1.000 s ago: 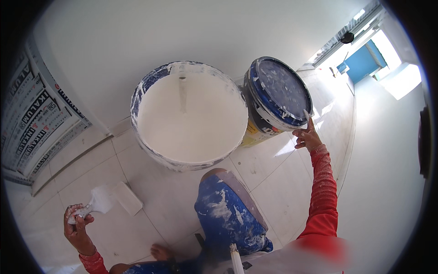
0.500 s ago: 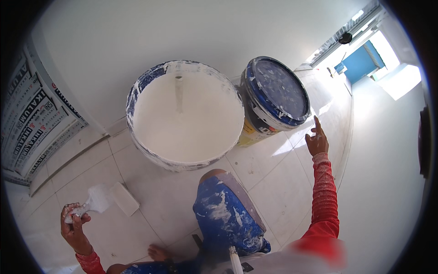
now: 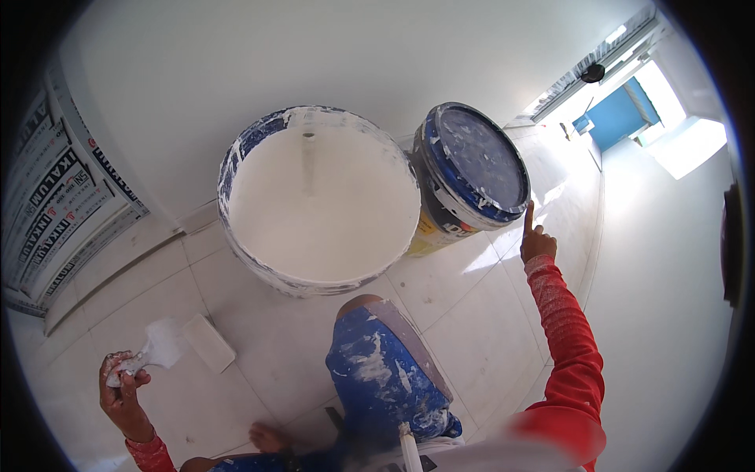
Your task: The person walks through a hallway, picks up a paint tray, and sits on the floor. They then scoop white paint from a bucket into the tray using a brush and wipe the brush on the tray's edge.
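Observation:
My left hand (image 3: 124, 400), low on the left, is closed around the handle of a putty knife (image 3: 161, 346) whose broad blade looks white. Beside the blade, a flat white rectangular piece (image 3: 209, 344) lies on the floor. On the right, my right hand (image 3: 539, 240) holds nothing; its index finger stretches toward the rim of a dark blue lidded bucket (image 3: 484, 157), the other fingers partly curled. Whether that fingertip touches the rim I cannot tell. Left of this bucket stands a large open bucket (image 3: 322, 212) full of creamy white liquid, its rim smeared white.
A pale wall (image 3: 197, 71) rises behind the buckets. Large light tiles (image 3: 275, 330) cover the floor. My paint-spattered blue knee (image 3: 385, 362) is close to the big bucket. A film-wrapped frame (image 3: 63, 204) borders the left, and a bright opening (image 3: 629, 110) lies far right.
My right hand has moved slightly left and down, its index finger now closer to the blue bucket's rim. My left hand still grips the putty knife, barely shifted.

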The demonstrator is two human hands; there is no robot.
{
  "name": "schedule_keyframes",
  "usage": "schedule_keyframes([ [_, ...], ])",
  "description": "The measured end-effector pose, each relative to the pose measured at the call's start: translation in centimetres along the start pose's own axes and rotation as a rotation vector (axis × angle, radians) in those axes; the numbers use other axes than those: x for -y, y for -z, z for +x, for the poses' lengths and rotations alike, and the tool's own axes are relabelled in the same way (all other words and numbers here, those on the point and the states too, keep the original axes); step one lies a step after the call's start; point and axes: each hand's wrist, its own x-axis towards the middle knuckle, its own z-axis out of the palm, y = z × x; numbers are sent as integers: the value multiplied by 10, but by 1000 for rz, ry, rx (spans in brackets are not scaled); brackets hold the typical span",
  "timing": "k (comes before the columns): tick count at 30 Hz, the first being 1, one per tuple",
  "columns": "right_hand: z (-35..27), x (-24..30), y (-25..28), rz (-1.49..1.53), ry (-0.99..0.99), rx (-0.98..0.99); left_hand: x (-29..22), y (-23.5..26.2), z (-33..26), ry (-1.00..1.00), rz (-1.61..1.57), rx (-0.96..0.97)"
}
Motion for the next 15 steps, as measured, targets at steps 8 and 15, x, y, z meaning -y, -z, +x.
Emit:
schedule_keyframes([
  [8,-48,3,11,939,39,166,-1,-1,1,-10,-3,20],
  [15,-26,-15,39,2518,125,297,-4,-4,2,12,17,17],
])
